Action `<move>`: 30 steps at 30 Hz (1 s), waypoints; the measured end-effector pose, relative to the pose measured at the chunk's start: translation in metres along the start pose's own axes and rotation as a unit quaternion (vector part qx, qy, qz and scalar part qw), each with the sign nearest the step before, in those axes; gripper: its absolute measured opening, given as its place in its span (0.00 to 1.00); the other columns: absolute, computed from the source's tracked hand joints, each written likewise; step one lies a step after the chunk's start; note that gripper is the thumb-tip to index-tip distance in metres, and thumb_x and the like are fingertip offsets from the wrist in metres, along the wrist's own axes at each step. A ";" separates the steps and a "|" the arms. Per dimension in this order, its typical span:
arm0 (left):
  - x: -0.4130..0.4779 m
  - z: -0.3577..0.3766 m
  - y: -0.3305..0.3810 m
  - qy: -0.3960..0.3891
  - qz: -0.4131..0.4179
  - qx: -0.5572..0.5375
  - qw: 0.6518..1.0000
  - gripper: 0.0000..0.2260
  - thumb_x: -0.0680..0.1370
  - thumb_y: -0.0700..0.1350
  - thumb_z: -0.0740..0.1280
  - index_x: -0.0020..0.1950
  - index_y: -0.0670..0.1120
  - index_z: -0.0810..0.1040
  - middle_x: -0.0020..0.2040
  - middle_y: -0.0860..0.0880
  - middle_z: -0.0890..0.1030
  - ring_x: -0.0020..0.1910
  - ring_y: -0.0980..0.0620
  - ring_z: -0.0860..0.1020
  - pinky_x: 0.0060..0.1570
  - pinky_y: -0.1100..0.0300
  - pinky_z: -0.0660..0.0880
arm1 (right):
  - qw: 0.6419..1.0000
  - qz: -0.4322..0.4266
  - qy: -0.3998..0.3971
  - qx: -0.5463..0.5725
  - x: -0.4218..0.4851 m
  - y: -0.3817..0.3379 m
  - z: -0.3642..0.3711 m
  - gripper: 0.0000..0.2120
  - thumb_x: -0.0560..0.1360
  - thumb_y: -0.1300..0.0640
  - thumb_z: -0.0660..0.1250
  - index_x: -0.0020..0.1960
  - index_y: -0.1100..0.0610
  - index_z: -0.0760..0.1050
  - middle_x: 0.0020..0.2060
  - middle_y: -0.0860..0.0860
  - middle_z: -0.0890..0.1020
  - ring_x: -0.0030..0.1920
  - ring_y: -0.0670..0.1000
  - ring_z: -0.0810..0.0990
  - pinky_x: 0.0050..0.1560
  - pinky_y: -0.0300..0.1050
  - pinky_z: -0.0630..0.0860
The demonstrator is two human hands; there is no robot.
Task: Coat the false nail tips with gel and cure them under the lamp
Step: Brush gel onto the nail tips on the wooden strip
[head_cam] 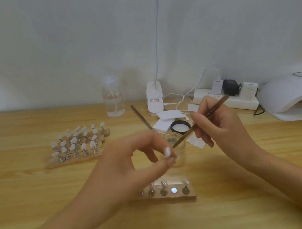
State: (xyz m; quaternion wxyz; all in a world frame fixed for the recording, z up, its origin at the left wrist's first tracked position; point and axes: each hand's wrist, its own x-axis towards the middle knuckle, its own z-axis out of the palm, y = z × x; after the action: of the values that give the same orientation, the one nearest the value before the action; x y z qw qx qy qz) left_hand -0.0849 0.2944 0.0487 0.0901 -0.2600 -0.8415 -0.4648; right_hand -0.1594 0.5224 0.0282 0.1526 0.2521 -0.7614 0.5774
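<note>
Pinching nail tip, left hand sits beside brush.

Left hand pinches a nail tip; right hand holds a brush (end at the jar)

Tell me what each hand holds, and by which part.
The left hand pinches a nail tip by its lower end; the right hand grips the brush mid-shaft, bristles in the jar.
</note>
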 end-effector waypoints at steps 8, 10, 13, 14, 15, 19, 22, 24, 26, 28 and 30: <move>0.036 -0.003 -0.025 0.022 -0.138 -0.186 0.973 0.12 0.68 0.52 0.71 0.48 0.49 0.81 0.45 0.54 0.86 0.34 0.61 0.79 0.36 0.70 0.72 | 0.999 0.010 -0.036 -0.023 -0.002 0.001 0.009 0.08 0.81 0.61 0.63 0.43 0.57 0.72 0.30 0.55 0.79 0.26 0.47 0.75 0.25 0.40 0.72; 0.037 0.005 -0.033 0.037 -0.137 -0.185 0.973 0.09 0.69 0.49 0.73 0.47 0.49 0.81 0.41 0.56 0.85 0.33 0.62 0.77 0.34 0.73 0.72 | 0.999 0.020 -0.027 -0.003 -0.003 0.002 0.007 0.08 0.82 0.61 0.62 0.44 0.60 0.71 0.30 0.55 0.79 0.26 0.48 0.75 0.26 0.39 0.73; 0.035 0.014 -0.044 0.049 -0.130 -0.195 0.971 0.02 0.73 0.44 0.73 0.44 0.48 0.81 0.35 0.58 0.80 0.32 0.61 0.74 0.34 0.72 0.72 | 0.998 0.040 0.017 0.044 -0.003 0.006 0.003 0.09 0.82 0.63 0.59 0.44 0.63 0.70 0.30 0.52 0.79 0.27 0.49 0.75 0.25 0.38 0.73; 0.034 0.015 -0.047 0.050 -0.127 -0.203 0.970 0.02 0.73 0.43 0.73 0.43 0.48 0.81 0.35 0.58 0.80 0.31 0.61 0.74 0.34 0.72 0.71 | 0.996 0.046 0.039 0.061 -0.003 0.007 0.002 0.09 0.83 0.63 0.58 0.43 0.63 0.69 0.30 0.51 0.78 0.28 0.48 0.75 0.25 0.39 0.72; 0.033 0.016 -0.050 0.051 -0.122 -0.209 0.969 0.03 0.72 0.44 0.73 0.43 0.47 0.81 0.35 0.58 0.80 0.31 0.61 0.74 0.33 0.72 0.71 | 0.993 0.055 0.061 0.081 -0.003 0.009 0.001 0.10 0.83 0.63 0.57 0.43 0.63 0.69 0.30 0.51 0.78 0.29 0.48 0.75 0.25 0.39 0.72; 0.031 0.015 -0.057 0.050 -0.110 -0.224 0.967 0.09 0.67 0.49 0.73 0.44 0.46 0.83 0.36 0.55 0.83 0.33 0.60 0.78 0.33 0.70 0.73 | 0.975 0.119 0.117 0.147 -0.005 0.015 0.000 0.12 0.83 0.60 0.56 0.42 0.60 0.70 0.29 0.51 0.77 0.29 0.48 0.75 0.25 0.38 0.70; 0.032 0.015 -0.062 0.053 -0.114 -0.231 0.965 0.07 0.67 0.50 0.73 0.43 0.50 0.85 0.40 0.51 0.85 0.35 0.59 0.79 0.34 0.69 0.74 | 0.959 0.163 0.123 0.197 -0.007 0.016 0.001 0.10 0.82 0.58 0.60 0.42 0.59 0.70 0.29 0.51 0.77 0.29 0.46 0.74 0.25 0.37 0.69; 0.032 0.015 -0.064 0.052 -0.114 -0.231 0.965 0.05 0.69 0.48 0.73 0.44 0.51 0.85 0.42 0.50 0.85 0.36 0.59 0.80 0.35 0.69 0.74 | 0.951 0.183 0.122 0.219 -0.008 0.015 0.003 0.08 0.80 0.56 0.61 0.43 0.58 0.70 0.29 0.51 0.77 0.29 0.45 0.74 0.24 0.36 0.70; 0.033 0.016 -0.065 0.053 -0.111 -0.227 0.966 0.04 0.69 0.48 0.72 0.43 0.53 0.85 0.43 0.50 0.85 0.38 0.58 0.81 0.35 0.69 0.74 | 0.944 0.198 0.125 0.232 -0.008 0.015 0.004 0.08 0.81 0.57 0.61 0.44 0.57 0.70 0.29 0.51 0.77 0.28 0.45 0.74 0.24 0.36 0.69; 0.033 0.016 -0.064 0.056 -0.109 -0.223 0.967 0.04 0.68 0.49 0.73 0.42 0.54 0.85 0.44 0.52 0.85 0.39 0.59 0.80 0.35 0.69 0.73 | 0.938 0.209 0.132 0.241 -0.008 0.016 0.004 0.08 0.81 0.58 0.60 0.44 0.57 0.71 0.28 0.50 0.77 0.28 0.45 0.74 0.24 0.35 0.69; 0.032 0.017 -0.064 0.061 -0.112 -0.222 0.967 0.05 0.67 0.49 0.74 0.41 0.53 0.85 0.45 0.53 0.85 0.38 0.61 0.79 0.35 0.70 0.73 | 0.933 0.219 0.132 0.253 -0.007 0.016 0.004 0.08 0.81 0.57 0.60 0.44 0.57 0.72 0.28 0.50 0.76 0.28 0.44 0.73 0.24 0.35 0.69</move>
State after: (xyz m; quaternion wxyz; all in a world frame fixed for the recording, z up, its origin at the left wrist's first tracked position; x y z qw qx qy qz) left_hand -0.1444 0.2919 0.0050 0.0289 -0.1485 -0.7336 -0.6625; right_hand -0.1621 0.5234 0.0102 0.0529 0.0311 -0.5994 0.7981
